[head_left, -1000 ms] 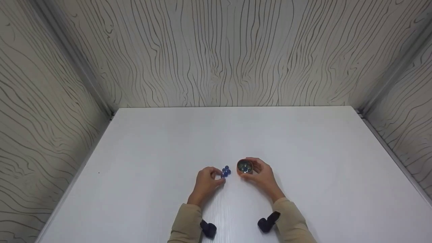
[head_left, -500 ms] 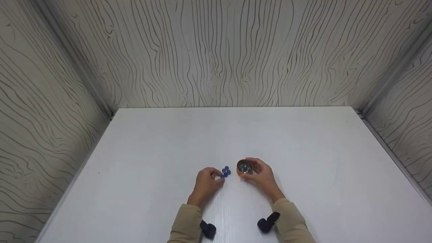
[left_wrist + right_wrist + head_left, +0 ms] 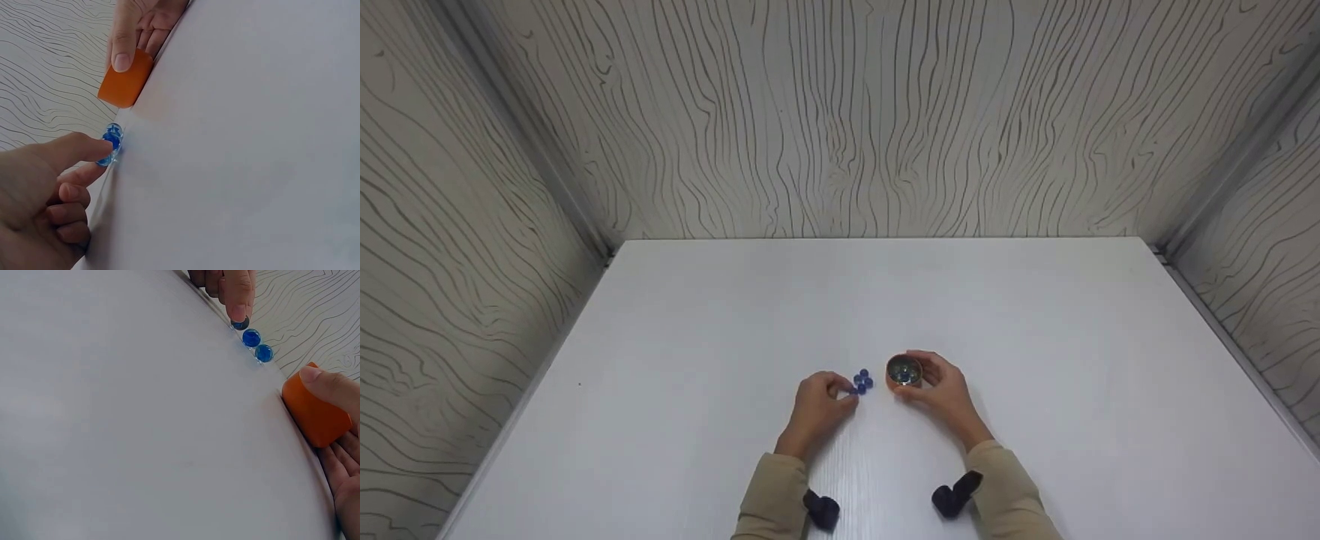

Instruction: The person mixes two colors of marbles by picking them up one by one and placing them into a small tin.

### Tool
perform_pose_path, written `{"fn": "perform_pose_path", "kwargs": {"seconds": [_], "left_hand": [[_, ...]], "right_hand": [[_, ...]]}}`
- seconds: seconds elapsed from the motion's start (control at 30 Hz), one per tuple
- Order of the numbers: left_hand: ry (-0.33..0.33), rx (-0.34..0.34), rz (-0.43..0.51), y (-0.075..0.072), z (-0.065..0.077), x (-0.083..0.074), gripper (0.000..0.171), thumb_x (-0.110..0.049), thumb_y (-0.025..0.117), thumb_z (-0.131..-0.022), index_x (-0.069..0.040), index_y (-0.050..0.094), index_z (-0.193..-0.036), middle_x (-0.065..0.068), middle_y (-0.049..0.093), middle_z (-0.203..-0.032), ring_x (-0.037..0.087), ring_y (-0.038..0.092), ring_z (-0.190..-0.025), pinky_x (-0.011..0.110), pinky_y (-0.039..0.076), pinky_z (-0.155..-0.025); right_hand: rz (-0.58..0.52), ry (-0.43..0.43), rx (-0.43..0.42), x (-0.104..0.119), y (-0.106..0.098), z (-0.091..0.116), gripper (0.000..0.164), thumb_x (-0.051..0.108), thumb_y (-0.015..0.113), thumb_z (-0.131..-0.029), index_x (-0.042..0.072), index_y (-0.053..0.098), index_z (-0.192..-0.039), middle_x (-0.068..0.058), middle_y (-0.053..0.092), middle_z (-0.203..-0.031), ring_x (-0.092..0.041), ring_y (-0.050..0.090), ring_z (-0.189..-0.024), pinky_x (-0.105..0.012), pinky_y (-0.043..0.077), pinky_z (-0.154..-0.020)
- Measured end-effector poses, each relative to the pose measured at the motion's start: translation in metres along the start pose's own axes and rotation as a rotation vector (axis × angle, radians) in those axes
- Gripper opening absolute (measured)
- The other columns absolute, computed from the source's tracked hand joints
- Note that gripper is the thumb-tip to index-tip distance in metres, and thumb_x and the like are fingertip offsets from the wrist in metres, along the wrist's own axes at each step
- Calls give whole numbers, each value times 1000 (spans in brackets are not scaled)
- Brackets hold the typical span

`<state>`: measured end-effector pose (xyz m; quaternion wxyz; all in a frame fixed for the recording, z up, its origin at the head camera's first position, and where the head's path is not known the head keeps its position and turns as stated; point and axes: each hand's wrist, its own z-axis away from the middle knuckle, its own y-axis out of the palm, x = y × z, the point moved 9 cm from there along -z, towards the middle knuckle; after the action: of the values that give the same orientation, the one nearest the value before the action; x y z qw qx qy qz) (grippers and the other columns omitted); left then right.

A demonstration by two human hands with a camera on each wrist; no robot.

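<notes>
Glassy blue marbles [image 3: 864, 382] lie in a small cluster on the white table between the two hands. My left hand [image 3: 814, 411] is at the cluster's near-left side, thumb and forefinger pinching one blue marble [image 3: 241, 324], mostly covered by the fingertips in the right wrist view. Just right of the cluster stands a small orange cup [image 3: 315, 410], upright on the table. Fingers and thumb of my right hand [image 3: 949, 393] grip it from the right side. Looking down into the cup in the head view, I see a dark, shiny interior with something bluish at the bottom.
The white table [image 3: 697, 315] extends widely around both hands. A patterned wall [image 3: 840, 120] rises behind it, with similar walls left and right. Dark wrist devices [image 3: 823, 511] stick out from both sleeves.
The left thumb and forefinger have drawn closer together on the near marble, which now touches the cluster more tightly. My right hand and the cup have stayed in place.
</notes>
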<state>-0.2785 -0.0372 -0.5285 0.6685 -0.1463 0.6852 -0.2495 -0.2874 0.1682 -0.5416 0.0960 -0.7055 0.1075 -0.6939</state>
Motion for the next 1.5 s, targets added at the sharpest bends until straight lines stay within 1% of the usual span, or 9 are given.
{"fn": "perform_pose_path", "kwargs": {"seconds": [0.23,0.37,0.47,0.6,0.73,0.87,0.93,1.2,1.5], "left_hand": [[5,-10,-11,0,0,1,15,-8,71,-78,-1,70,-92,7,60,-82,12,46,-76,22,36,-67],[-6,0,5,1,-1,3,14,-9,72,-80,-2,71,-92,2,53,-76,11,44,-73,21,35,-66],[-5,1,10,1,-2,4,14,-8,71,-80,-1,71,-91,0,47,-73,11,42,-70,20,34,-63],[6,-13,-3,0,-2,3,14,-8,72,-79,-1,71,-91,3,53,-75,11,44,-71,20,34,-63],[-1,-19,1,0,-2,4,14,-9,71,-80,-2,71,-92,5,58,-79,11,45,-73,20,36,-64],[-10,-15,16,-1,-3,3,14,-9,71,-81,-2,71,-93,5,57,-80,12,46,-74,20,36,-65],[-7,-13,19,-2,-3,2,14,-9,71,-81,-2,71,-93,4,56,-79,12,46,-74,20,36,-65],[12,-7,37,-5,-7,-4,13,-8,71,-82,-1,70,-93,-3,42,-71,10,40,-68,19,31,-58],[82,-5,48,-7,-9,-16,15,-5,70,-82,3,70,-94,-5,34,-66,8,33,-62,18,28,-58]], "right_hand": [[-8,0,3,1,0,0,61,8,83,-70,0,58,-125,-20,59,-132,-35,54,-128,-38,43,-107],[-23,2,2,0,0,0,60,9,83,-71,1,59,-125,-20,59,-132,-35,54,-129,-39,42,-108],[-34,7,2,-3,0,-1,60,10,83,-71,2,59,-125,-18,59,-132,-34,53,-130,-39,41,-109],[-29,6,1,-4,0,-2,60,10,83,-71,3,59,-125,-17,59,-132,-34,52,-131,-38,40,-110],[-24,14,-2,-5,0,-2,61,10,84,-70,3,59,-125,-17,59,-133,-34,52,-131,-37,40,-110],[-16,13,-4,-5,-1,-2,62,10,84,-69,3,59,-125,-18,59,-133,-34,52,-131,-38,41,-109],[-9,8,-5,-4,-1,-1,62,10,84,-69,2,59,-125,-18,59,-132,-35,53,-130,-39,42,-108],[-6,23,-8,-5,-1,-2,62,11,84,-69,3,59,-125,-18,59,-133,-34,53,-130,-39,41,-109],[-48,39,16,-6,0,-2,62,11,84,-71,3,58,-127,-17,58,-134,-33,51,-132,-40,38,-111]]}}
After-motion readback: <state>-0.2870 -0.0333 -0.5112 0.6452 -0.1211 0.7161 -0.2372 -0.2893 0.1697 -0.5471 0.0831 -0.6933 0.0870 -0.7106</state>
